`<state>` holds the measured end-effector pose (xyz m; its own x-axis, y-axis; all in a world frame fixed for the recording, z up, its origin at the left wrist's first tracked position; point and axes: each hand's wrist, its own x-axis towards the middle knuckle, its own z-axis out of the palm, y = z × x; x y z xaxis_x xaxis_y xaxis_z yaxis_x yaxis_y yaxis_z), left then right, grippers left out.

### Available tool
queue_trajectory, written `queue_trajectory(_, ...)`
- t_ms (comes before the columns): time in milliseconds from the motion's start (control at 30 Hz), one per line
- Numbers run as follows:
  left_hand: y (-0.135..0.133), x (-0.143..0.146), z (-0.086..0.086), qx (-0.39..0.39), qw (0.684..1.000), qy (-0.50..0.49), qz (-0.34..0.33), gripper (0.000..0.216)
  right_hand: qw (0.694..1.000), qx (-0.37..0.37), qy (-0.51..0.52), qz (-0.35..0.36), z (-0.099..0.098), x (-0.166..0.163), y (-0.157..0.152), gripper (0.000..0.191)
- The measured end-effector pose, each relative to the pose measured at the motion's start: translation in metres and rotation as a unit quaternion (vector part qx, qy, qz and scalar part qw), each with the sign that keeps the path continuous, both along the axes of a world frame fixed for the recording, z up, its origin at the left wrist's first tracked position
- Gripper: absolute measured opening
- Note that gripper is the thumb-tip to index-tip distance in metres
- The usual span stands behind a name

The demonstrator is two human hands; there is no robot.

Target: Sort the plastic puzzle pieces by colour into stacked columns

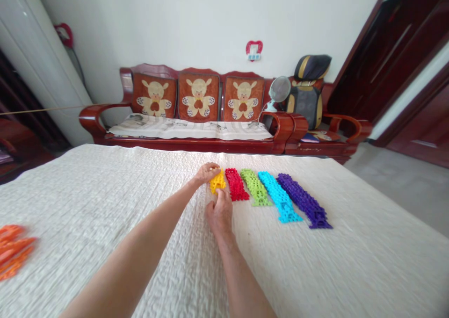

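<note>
Head view: yellow strip (217, 182) pinched between left hand (206, 172) beyond, right hand (220, 213) nearer.

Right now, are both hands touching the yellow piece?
Touching. The head view shows the left hand on the far end of the yellow piece, the right hand at its near end.

5 strips (256, 187) abreast on quilt (105, 191) | sofa (196, 121) behind | pieces (14, 250) far left

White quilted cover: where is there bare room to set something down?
Bare: the white quilted cover between the blurred orange plastic pieces and the left hand, and right of the purple plastic lattice strip. Crowded: the row from that strip to the yellow plastic lattice strip, where the right hand also rests.
</note>
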<state>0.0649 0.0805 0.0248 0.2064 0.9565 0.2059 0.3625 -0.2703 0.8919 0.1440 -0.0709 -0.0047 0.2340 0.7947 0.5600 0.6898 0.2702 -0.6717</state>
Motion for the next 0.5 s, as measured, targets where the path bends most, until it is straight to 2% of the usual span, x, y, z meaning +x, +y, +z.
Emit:
queue_trajectory(200,-0.022,-0.002,-0.01,-0.05,0.995,-0.082,-0.025,0.045,1.0,0.015,0.025,-0.009,-0.006,-0.001,0.003,0.054)
queue_trajectory(300,-0.032,-0.003,-0.015,-0.057,0.991,-0.12,-0.028,0.046,0.999,0.019,0.025,-0.005,-0.005,-0.001,0.002,0.056)
queue_trajectory(500,-0.06,-0.019,-0.012,-0.03,0.992,-0.115,0.043,0.052,0.997,0.066,0.015,0.027,-0.004,-0.005,0.002,0.048)
